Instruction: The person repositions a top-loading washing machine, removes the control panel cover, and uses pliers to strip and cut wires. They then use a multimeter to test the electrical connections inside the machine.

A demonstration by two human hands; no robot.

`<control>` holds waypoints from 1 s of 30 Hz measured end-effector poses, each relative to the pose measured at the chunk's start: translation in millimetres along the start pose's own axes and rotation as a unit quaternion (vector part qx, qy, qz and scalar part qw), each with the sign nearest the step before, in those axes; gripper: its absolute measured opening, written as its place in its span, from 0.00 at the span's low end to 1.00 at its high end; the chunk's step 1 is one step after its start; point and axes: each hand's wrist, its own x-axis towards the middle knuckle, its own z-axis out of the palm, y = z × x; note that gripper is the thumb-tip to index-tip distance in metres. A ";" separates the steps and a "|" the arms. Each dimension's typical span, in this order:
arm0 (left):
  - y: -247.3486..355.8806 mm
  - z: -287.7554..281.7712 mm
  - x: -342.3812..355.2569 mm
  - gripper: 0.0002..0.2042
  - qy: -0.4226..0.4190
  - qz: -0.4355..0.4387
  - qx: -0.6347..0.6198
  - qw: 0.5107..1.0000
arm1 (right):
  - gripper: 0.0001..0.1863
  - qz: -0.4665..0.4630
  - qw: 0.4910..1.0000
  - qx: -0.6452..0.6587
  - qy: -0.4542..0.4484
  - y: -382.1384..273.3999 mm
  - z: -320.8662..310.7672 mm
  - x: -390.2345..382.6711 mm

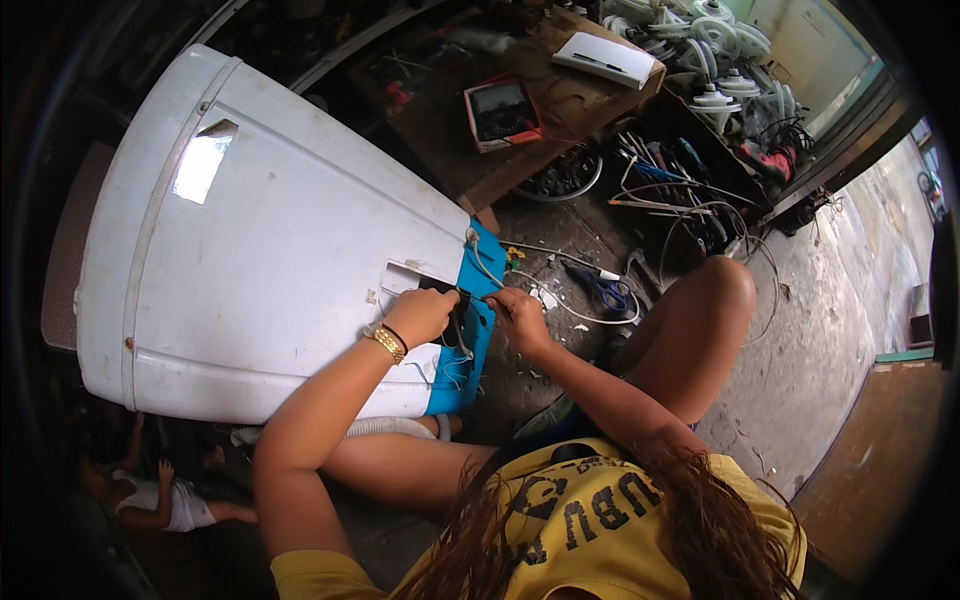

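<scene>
A large white appliance cabinet with a blue end (452, 385), which looks like a washing machine, lies on its side in front of me. Its white panel (270, 250) has an opening near the blue end. At that opening is my left hand (422, 314), fingers curled and their tips partly hidden against the dark gap. My right hand (520, 314) is pinched at the edge of the blue end, close to the left fingertips. Whatever either hand holds is too small to make out. Thin loose wires (455, 368) hang below the left hand, and a pale cord (485, 262) lies over the blue edge.
Dark-handled scissors (612, 292) and a pale cable (580, 312) lie on the floor to the right. Beyond are a red-framed multimeter (503, 112), a white pad with a pen (604, 60), a bowl of small parts (565, 178) and piled white pulley-like parts (715, 50). Another person (165, 500) is at lower left.
</scene>
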 end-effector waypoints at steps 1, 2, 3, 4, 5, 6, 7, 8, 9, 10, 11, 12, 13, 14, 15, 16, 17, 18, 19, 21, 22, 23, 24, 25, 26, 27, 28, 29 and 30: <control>4.7 5.8 -1.1 0.15 0.037 0.017 -0.003 0.999 | 0.05 0.006 1.000 -0.017 -0.002 3.1 -0.5 -1.6; 7.5 11.1 -1.2 0.17 0.076 0.031 -0.006 0.997 | 0.05 0.034 0.999 0.011 -0.002 3.1 -0.7 -1.9; 7.5 17.7 2.3 0.20 0.078 0.052 -0.006 0.996 | 0.06 0.063 0.997 0.040 -0.002 2.8 0.1 -1.9; 7.7 26.0 7.3 0.20 0.090 0.056 0.018 0.994 | 0.07 0.091 0.993 0.070 -0.002 2.7 0.5 -1.8; 10.1 31.1 13.4 0.19 0.101 0.061 0.044 0.992 | 0.07 0.133 0.985 0.107 -0.015 4.9 0.1 -1.8; 10.6 35.9 16.4 0.19 0.113 0.066 0.069 0.989 | 0.08 0.174 0.974 0.144 -0.029 6.9 0.1 -1.5; 9.4 40.8 14.9 0.12 0.157 0.078 0.071 0.982 | 0.09 0.214 0.959 0.181 -0.042 8.7 0.6 -1.0; 9.0 41.7 16.5 0.11 0.151 0.076 0.075 0.983 | 0.11 0.228 0.955 0.182 -0.042 13.8 1.5 -2.6; 7.8 42.3 17.8 0.10 0.145 0.073 0.079 0.984 | 0.13 0.242 0.952 0.183 -0.043 18.3 3.7 -4.3; 6.6 43.0 18.8 0.09 0.139 0.070 0.083 0.984 | 0.15 0.256 0.948 0.184 -0.044 22.1 6.9 -6.2; 6.7 43.8 22.5 0.08 0.133 0.078 0.070 0.986 | 0.18 0.253 0.950 0.171 -0.059 30.7 13.3 -11.1; 7.1 45.5 24.9 0.07 0.127 0.086 0.056 0.987 | 0.21 0.249 0.953 0.158 -0.073 36.2 22.4 -18.3; 7.4 47.1 27.9 0.06 0.120 0.095 0.042 0.987 | 0.25 0.246 0.954 0.144 -0.087 41.8 30.5 -25.8; 3.1 53.3 29.7 0.04 0.105 0.087 0.022 0.990 | 0.24 0.249 0.952 0.121 -0.130 40.1 38.5 -30.6; 0.5 60.0 32.4 0.04 0.091 0.081 0.000 0.993 | 0.24 0.253 0.947 0.095 -0.172 37.6 43.9 -35.8; -2.1 66.4 35.7 0.04 0.077 0.076 -0.022 0.994 | 0.24 0.257 0.940 0.068 -0.213 37.4 46.9 -38.0; -1.6 60.9 35.1 0.06 0.076 0.060 -0.055 0.994 | 0.23 0.245 0.939 0.058 -0.236 35.7 47.5 -36.3; -1.5 59.1 37.0 0.06 0.079 0.058 -0.082 0.992 | 0.22 0.233 0.937 0.048 -0.258 35.2 46.8 -33.3; -1.1 57.9 39.8 0.07 0.081 0.056 -0.109 0.989 | 0.21 0.221 0.934 0.038 -0.279 35.8 44.1 -30.1; -5.5 55.3 37.2 0.09 0.081 0.040 -0.156 0.984 | 0.19 0.265 0.925 0.071 -0.263 21.5 27.3 -16.5; -6.7 54.4 35.8 0.09 0.080 0.025 -0.173 0.981 | 0.18 0.287 0.920 0.086 -0.255 15.6 18.5 -7.1; -4.0 53.3 37.3 0.09 0.079 0.015 -0.191 0.978 | 0.20 0.301 0.911 0.101 -0.264 17.0 11.1 0.4; -2.1 51.9 38.9 0.09 0.078 0.004 -0.209 0.975 | 0.22 0.291 0.913 0.061 -0.280 12.7 10.4 0.2; -1.7 50.1 39.9 0.10 0.065 -0.012 -0.229 0.971 | 0.23 0.280 0.913 0.021 -0.296 5.5 15.0 -1.3; -1.5 49.5 42.1 0.10 0.061 -0.031 -0.249 0.966 | 0.24 0.268 0.912 -0.018 -0.311 -3.9 18.5 -1.1; -3.1 49.1 44.7 0.10 0.057 -0.050 -0.268 0.960 | 0.26 0.259 0.890 -0.059 -0.370 -10.9 22.3 1.8; -4.6 48.9 46.3 0.10 0.054 -0.069 -0.286 0.954 | 0.25 0.258 0.900 -0.062 -0.346 -11.3 30.1 -0.1; -5.8 49.1 46.3 0.10 0.051 -0.066 -0.279 0.956 | 0.24 0.257 0.910 -0.065 -0.320 -7.7 39.7 -4.1; -4.6 46.7 46.5 0.10 0.034 -0.056 -0.240 0.969 | 0.23 0.258 0.918 -0.070 -0.293 1.0 44.8 -8.8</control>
